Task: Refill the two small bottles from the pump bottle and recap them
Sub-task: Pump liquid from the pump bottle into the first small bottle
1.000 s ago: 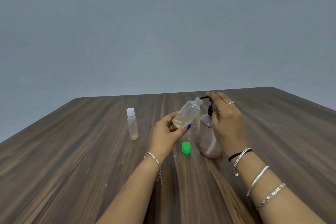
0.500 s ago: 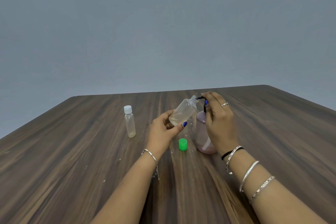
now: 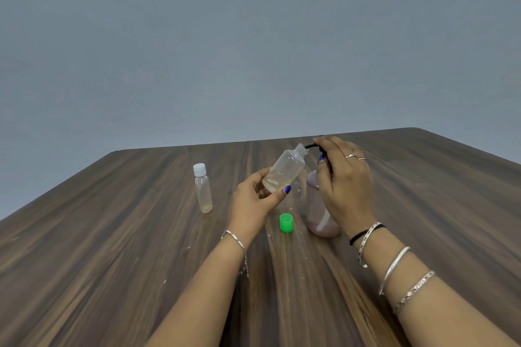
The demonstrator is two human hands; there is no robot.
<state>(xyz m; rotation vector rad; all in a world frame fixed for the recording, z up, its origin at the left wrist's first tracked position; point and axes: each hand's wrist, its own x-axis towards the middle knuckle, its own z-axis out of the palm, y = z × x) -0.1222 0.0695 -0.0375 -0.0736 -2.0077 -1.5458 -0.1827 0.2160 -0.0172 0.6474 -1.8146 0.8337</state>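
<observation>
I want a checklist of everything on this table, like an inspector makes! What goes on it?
Surface: brown wooden table, a few small pale specks near the middle.
Job's things: open small bottle tilted, its mouth at the black spout of the pump bottle; capped bottle upright, apart; green cap on the table.
Clutter: nothing seen.
Hands: left hand grips the open bottle; right hand rests on the pump head.
Cables: nothing seen.
Surroundings: plain grey wall.
</observation>
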